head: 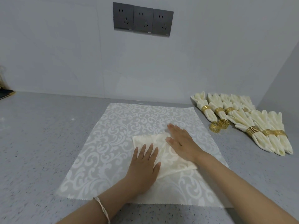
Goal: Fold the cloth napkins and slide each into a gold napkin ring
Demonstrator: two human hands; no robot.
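A cream damask napkin (168,157), folded into a small square, lies on top of a larger unfolded patterned napkin (119,135) spread flat on the counter. My left hand (144,164) presses flat on the folded napkin's left part, fingers straight. Over its upper right part my right hand (181,141) lies flat too, fingertips reaching past the napkin's far corner. Two loose gold napkin rings (219,125) stand to the right of the spread cloth. Several folded napkins in gold rings (252,131) lie in rows at the far right.
The grey speckled counter (40,143) runs back to a pale wall carrying three dark power sockets (143,19). A dark object (5,94) sits at the counter's far left edge. There is a silver bangle (102,207) on my left wrist.
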